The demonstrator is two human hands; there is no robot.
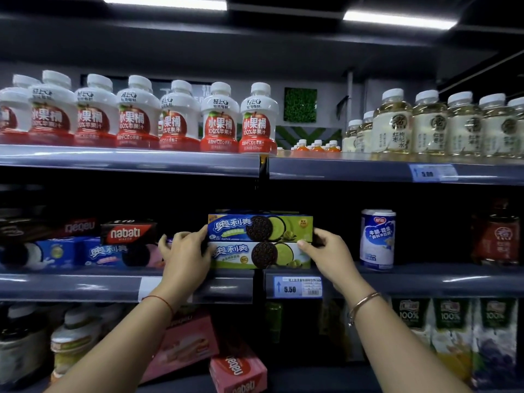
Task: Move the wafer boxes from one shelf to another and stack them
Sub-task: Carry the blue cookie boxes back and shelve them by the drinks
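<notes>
Setting: dim shop shelving, three tiers under strip lights.
Red bottles (pixel 136 117): a row on the top tier, left.
Dark boxes (pixel 127 232): on the middle shelf (pixel 425 279), lying on blue boxes (pixel 107 252).
Left hand (pixel 184 253): fingers curled round the left end of the green boxes (pixel 261 228), thumb on the upper one's corner.
Pink boxes (pixel 187 344): bottom tier, tilted, under the left forearm.
Green boxes: two, one flat on the other, long faces forward, at the middle shelf's front edge, just beside the blue boxes.
Price tag (pixel 297 286): on the rail just below them, reads 5.50.
Right hand (pixel 330 255): grips the right end, thumb on the lower box's front, fingers wrapped behind.
Can (pixel 377 239): upright, near the right hand, not touching.
Pale bottles (pixel 425 126): top tier, right.
Cartons (pixel 453 336): bottom tier, right.
Red thing (pixel 496 239): far right, blurred, perhaps a jar.
</notes>
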